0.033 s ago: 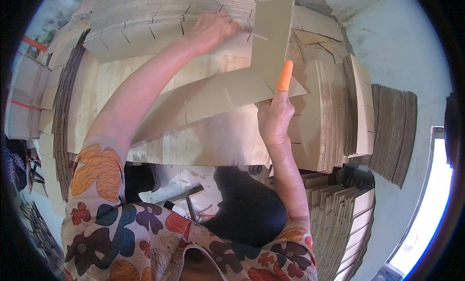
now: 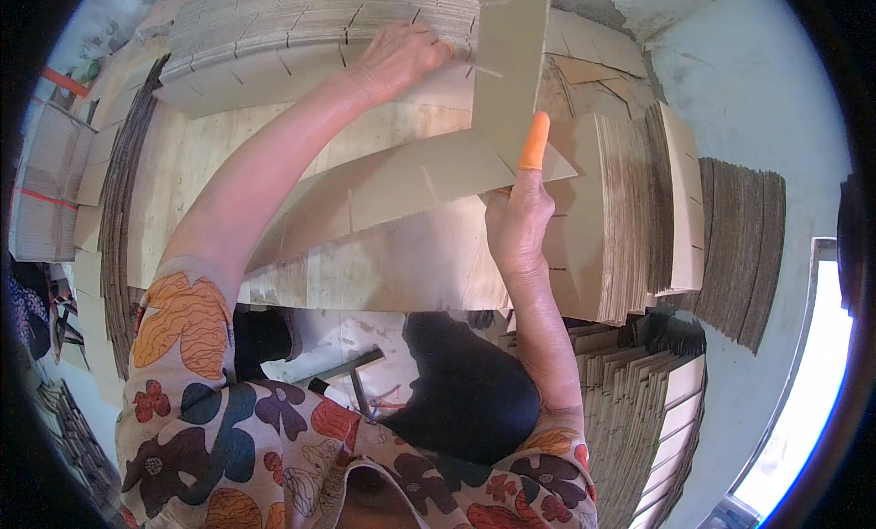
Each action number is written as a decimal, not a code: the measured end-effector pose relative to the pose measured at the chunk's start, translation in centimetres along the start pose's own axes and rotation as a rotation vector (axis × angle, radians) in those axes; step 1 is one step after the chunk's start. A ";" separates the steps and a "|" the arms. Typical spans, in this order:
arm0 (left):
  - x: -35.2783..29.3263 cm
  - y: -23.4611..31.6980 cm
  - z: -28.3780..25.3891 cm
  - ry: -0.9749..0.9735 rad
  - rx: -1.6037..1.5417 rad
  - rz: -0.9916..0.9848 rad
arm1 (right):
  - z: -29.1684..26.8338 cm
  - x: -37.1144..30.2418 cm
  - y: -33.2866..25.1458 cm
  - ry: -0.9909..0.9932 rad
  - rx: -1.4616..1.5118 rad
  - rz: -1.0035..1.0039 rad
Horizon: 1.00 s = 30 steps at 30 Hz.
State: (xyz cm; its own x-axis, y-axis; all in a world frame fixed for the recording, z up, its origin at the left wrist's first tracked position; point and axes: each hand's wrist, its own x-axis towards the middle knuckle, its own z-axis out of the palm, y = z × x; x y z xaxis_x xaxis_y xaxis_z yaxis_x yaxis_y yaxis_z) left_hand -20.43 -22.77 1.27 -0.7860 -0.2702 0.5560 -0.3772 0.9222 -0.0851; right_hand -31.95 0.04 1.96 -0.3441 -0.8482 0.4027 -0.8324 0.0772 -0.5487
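My right hand [image 2: 520, 219] is closed on two flat cardboard strips where they overlap, its thumb in an orange finger cot [image 2: 534, 141] laid along them. One slotted cardboard strip [image 2: 392, 182] slants down to the left across the wooden tabletop. The other cardboard strip [image 2: 506, 64] stands away toward the far edge of the view. At the back, my left hand [image 2: 401, 59] has its fingers curled over the top edge of the front strip in a long stack of slotted cardboard strips [image 2: 274, 36]. A bit of orange shows at its fingertips.
The pale wooden tabletop [image 2: 383, 274] lies before me. Upright cardboard stacks [image 2: 620, 210] line its right side, with a darker stack [image 2: 744, 246] by the wall. More strips [image 2: 128, 210] edge the left. Below right stands another cardboard pile [image 2: 630, 410]. A dark stool seat [image 2: 474, 392] is beneath.
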 end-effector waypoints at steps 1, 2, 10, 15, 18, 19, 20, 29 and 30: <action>0.0 0.2 -0.3 0.026 -0.016 0.022 | -0.1 -0.1 0.1 -0.016 -0.021 -0.015; -0.1 0.4 -0.7 0.050 -0.029 0.042 | -0.1 -0.1 0.1 -0.015 -0.019 -0.019; 0.2 3.5 -3.4 0.070 -0.110 0.115 | -0.3 -0.3 0.6 -0.028 -0.006 -0.038; -0.4 5.8 -5.6 0.025 -0.414 0.011 | 0.2 -1.0 1.7 -0.098 -0.114 0.027; 0.6 5.2 -6.9 -0.215 -0.709 -0.322 | 0.0 -1.7 1.6 -0.114 -0.103 0.053; 1.6 3.7 -7.0 -0.273 -0.783 -0.405 | 0.0 -2.0 1.6 -0.106 -0.090 0.045; 2.1 2.3 -7.1 -0.332 -0.848 -0.499 | 0.1 -2.3 1.4 -0.120 -0.075 0.046; 2.8 -1.1 1.3 -0.259 0.034 -0.242 | -0.4 -2.9 1.4 -0.170 -0.049 0.074; 2.8 -1.0 1.4 -0.259 0.026 -0.230 | -0.3 -3.0 1.5 -0.155 -0.048 0.052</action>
State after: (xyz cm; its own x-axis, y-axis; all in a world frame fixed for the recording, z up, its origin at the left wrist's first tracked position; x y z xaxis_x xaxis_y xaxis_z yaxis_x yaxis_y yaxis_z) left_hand -22.94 -24.79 1.75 -0.7760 -0.5344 0.3349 -0.5686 0.8226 -0.0049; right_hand -32.29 2.83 0.20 -0.3193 -0.9129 0.2543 -0.8361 0.1451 -0.5290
